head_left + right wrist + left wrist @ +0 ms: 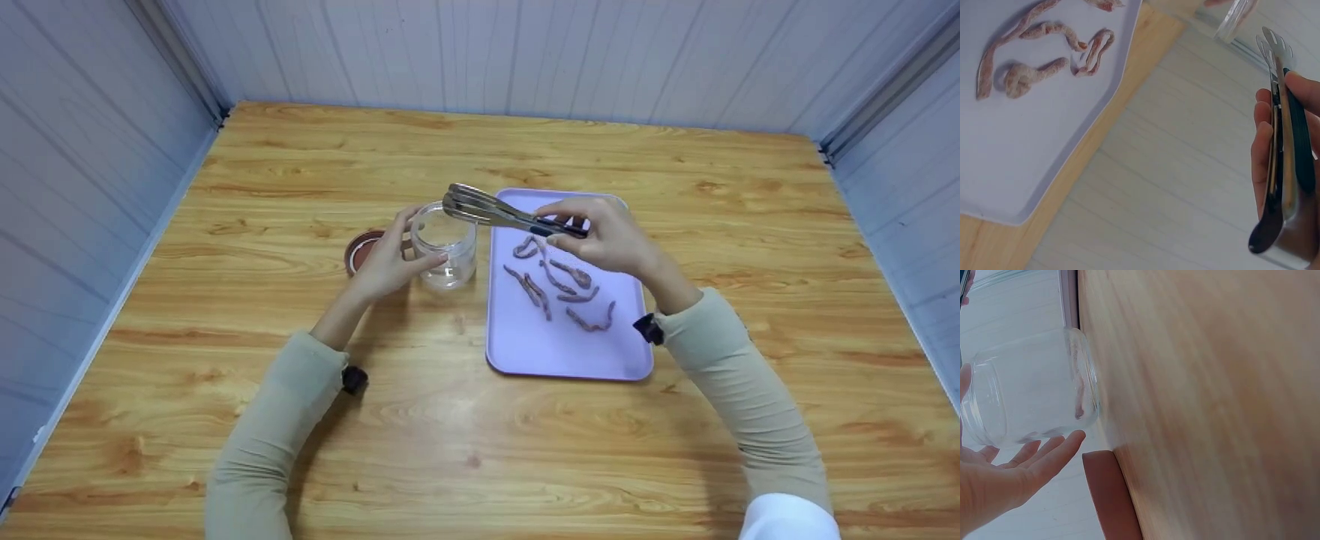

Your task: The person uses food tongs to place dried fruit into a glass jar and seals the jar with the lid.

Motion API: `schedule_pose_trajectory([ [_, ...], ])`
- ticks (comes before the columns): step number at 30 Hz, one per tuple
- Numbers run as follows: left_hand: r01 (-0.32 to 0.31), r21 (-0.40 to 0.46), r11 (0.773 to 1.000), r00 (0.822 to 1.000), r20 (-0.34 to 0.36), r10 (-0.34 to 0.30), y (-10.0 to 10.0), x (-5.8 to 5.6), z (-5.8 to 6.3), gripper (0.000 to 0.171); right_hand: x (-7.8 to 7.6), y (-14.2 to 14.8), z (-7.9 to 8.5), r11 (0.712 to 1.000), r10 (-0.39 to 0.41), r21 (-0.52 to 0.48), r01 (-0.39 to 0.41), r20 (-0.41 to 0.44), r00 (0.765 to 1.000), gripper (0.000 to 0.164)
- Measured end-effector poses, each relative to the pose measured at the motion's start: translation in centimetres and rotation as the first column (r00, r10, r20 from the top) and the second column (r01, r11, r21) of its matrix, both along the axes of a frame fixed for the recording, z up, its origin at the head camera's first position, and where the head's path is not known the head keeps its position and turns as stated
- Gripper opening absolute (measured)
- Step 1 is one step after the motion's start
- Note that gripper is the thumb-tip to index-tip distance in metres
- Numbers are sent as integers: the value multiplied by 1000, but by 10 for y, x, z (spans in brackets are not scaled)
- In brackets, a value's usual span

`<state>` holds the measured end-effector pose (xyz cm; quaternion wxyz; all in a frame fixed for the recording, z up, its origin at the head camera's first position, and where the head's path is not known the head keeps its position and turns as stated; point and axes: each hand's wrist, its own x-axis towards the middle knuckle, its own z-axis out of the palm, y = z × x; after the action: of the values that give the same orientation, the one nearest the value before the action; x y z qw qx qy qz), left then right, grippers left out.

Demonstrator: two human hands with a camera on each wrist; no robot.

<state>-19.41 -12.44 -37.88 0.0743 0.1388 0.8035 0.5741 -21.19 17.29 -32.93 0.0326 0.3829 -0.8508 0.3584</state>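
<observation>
My left hand (386,264) holds a clear jar (450,274) that stands uncapped on the table, thumb on one side and fingers round the other. A reddish-brown strip (1080,396) shows through the glass near the jar's base in the left wrist view. In my right hand (611,236) is a pair of metal tongs (1288,129) with dark grips, pinched nearly closed. Their slotted tips reach over the jar's mouth, with no strip visible between them. Several dried meat strips (576,276) lie on a lilac tray (559,354) below the right hand.
A reddish-brown lid (1109,495) lies on the wooden table (450,450) at the jar's left, partly behind the left hand. The tray stands close to the jar's right side. Pale panel walls (525,60) bound the table at the back and both sides.
</observation>
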Motion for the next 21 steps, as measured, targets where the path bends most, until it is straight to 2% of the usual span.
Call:
schedule_pose_trajectory([
  [7,-4,-9,1000,1000,-12,4,-5,-14,-23,75,3,25,7,998,-65,22,66,-23,998,30],
  [9,-1,0,1000,1000,-19,1,-6,-15,-26,76,3,33,8,995,-89,31,90,-22,996,30],
  [21,-3,-11,1000,1000,-21,3,-6,-16,-28,77,7,72,5,977,-204,63,204,7,979,29],
])
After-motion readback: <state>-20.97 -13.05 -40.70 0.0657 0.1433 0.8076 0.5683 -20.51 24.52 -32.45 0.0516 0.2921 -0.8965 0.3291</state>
